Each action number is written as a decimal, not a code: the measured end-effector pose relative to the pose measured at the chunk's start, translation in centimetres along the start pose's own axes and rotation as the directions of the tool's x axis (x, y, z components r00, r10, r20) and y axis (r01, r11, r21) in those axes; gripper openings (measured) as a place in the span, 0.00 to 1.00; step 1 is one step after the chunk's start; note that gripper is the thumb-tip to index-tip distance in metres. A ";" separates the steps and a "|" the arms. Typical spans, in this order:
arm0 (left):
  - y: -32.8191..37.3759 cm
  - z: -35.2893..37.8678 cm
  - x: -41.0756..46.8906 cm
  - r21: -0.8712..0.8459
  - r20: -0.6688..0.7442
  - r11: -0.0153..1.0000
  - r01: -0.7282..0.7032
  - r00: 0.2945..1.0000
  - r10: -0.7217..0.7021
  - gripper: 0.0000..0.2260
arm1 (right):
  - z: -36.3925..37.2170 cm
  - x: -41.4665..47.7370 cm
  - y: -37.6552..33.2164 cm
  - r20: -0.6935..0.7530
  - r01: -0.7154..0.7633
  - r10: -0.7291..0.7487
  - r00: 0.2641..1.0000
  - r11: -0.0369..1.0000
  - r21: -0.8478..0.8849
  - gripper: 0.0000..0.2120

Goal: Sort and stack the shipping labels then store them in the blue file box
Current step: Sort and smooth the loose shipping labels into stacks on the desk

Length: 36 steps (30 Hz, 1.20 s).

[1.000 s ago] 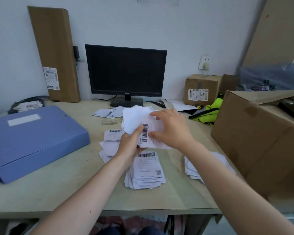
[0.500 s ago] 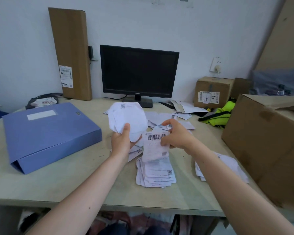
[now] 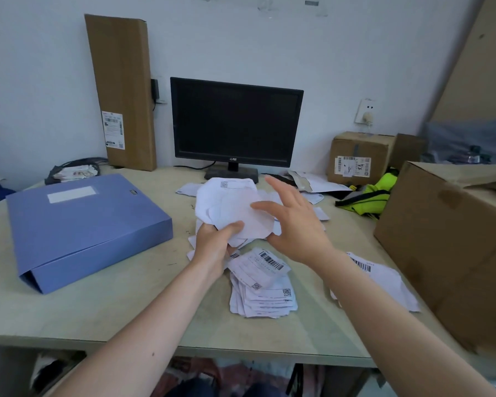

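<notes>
Shipping labels stack (image 3: 262,290) lying near tabletop (image 3: 98,310) front edge, centre, barcodes facing up. Second label pile (image 3: 384,282) lying toward right edge, just beside large cardboard box (image 3: 447,247). Left hand (image 3: 215,245) gripping crumpled label bundle (image 3: 229,207) over tabletop middle, fingers curling round its lower end. Right hand (image 3: 295,224) spreading fingers wide, thumb at bundle's right side. Blue file box (image 3: 89,224) lying flat, closed, toward left edge. Loose labels (image 3: 188,188) lying before monitor (image 3: 236,124) at back edge.

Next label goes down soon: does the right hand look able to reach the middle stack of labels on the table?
Likely yes: the right hand is open and empty, and the middle stack lies uncovered on the table close by, with nothing between them.
</notes>
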State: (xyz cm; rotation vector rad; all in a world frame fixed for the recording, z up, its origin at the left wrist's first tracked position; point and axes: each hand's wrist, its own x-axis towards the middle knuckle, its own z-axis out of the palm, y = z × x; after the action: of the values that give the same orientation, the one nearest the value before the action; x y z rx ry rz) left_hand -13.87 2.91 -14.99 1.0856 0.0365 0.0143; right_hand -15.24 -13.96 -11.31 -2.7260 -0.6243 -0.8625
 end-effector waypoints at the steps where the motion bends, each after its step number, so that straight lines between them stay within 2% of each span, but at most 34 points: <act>1: 0.2 0.1 -0.2 -0.016 0.024 1.000 0.005 1.000 -0.005 0.10 | 0.1 0.0 0.1 -0.004 0.011 -0.011 1.000 1.000 0.000 0.27; 4: 0.4 0.4 -0.3 -0.052 0.067 0.997 0.056 0.996 -0.053 0.06 | 0.4 -0.1 0.1 -0.069 0.036 -0.032 0.997 0.998 0.058 0.17; 5: 0.5 0.4 -0.4 -0.081 0.073 0.994 0.077 0.995 -0.071 0.08 | 0.4 -0.2 -0.1 -0.100 0.027 -0.016 0.995 0.993 0.111 0.13; 7: 0.4 0.4 -0.2 -0.112 0.068 0.989 0.098 0.994 -0.091 0.16 | 0.1 -0.1 -0.5 -0.107 -0.080 0.118 0.987 0.948 0.307 0.05; 9: 0.5 0.3 -0.2 -0.083 0.032 0.994 0.075 0.997 -0.072 0.18 | -0.4 0.2 -1.2 -0.014 -0.263 0.327 0.945 0.784 0.563 0.05; 11: 0.5 0.2 -0.1 -0.062 0.002 0.997 0.044 0.999 -0.044 0.18 | -1.1 0.5 -1.5 0.079 -0.341 0.454 0.887 0.532 0.775 0.05; 13: 0.5 0.2 0.0 -0.045 -0.027 0.999 0.026 0.999 -0.028 0.17 | -1.6 0.6 -1.2 0.155 -0.364 0.503 0.850 0.350 0.863 0.06; 15: 0.5 0.2 0.0 -0.022 -0.023 1.000 0.021 1.000 -0.021 0.17 | -1.8 0.6 -1.0 0.224 -0.396 0.514 0.828 0.253 0.883 0.07; 17: 0.5 0.2 -0.2 0.002 0.021 1.000 0.015 1.000 -0.015 0.18 | -1.6 0.6 -0.7 0.248 -0.431 0.522 0.816 0.265 0.862 0.09; 20: 0.5 0.3 -0.5 0.027 0.068 1.000 0.016 0.997 -0.018 0.18 | -1.4 0.5 -0.6 0.250 -0.481 0.542 0.803 0.341 0.808 0.13; 23: 0.4 0.2 -0.6 0.111 0.058 0.994 -0.016 0.998 0.010 0.10 | -1.1 0.3 -0.7 0.260 -0.509 0.555 0.790 0.357 0.783 0.17; 25: 0.1 0.2 -0.6 0.170 0.061 0.984 -0.056 0.997 0.046 0.07 | -1.0 0.3 -0.8 0.242 -0.501 0.569 0.786 0.356 0.789 0.13; 26: -0.1 0.2 -0.6 0.190 0.063 0.979 -0.072 0.996 0.061 0.07 | -0.9 0.3 -0.9 0.227 -0.495 0.581 0.781 0.355 0.793 0.07; 27: -0.3 0.2 -0.6 0.205 0.057 0.975 -0.085 0.996 0.075 0.07 | -0.9 0.3 -1.1 0.223 -0.500 0.601 0.768 0.344 0.795 0.03; 30: -0.6 0.4 -0.7 0.213 -0.025 0.973 -0.093 0.995 0.100 0.03 | -0.8 0.3 -1.2 0.228 -0.517 0.626 0.745 0.327 0.791 0.14; 36: -0.7 0.8 -0.5 0.154 -0.139 0.985 -0.073 0.986 0.094 0.05 | -0.7 -0.2 -1.4 0.273 -0.495 0.573 0.772 0.275 0.824 0.15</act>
State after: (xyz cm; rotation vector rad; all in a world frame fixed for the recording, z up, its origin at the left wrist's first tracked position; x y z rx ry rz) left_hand -14.38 1.84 -15.23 1.2335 0.1258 0.1694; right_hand -16.34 -12.99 -10.75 -1.6875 -0.0030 -0.2891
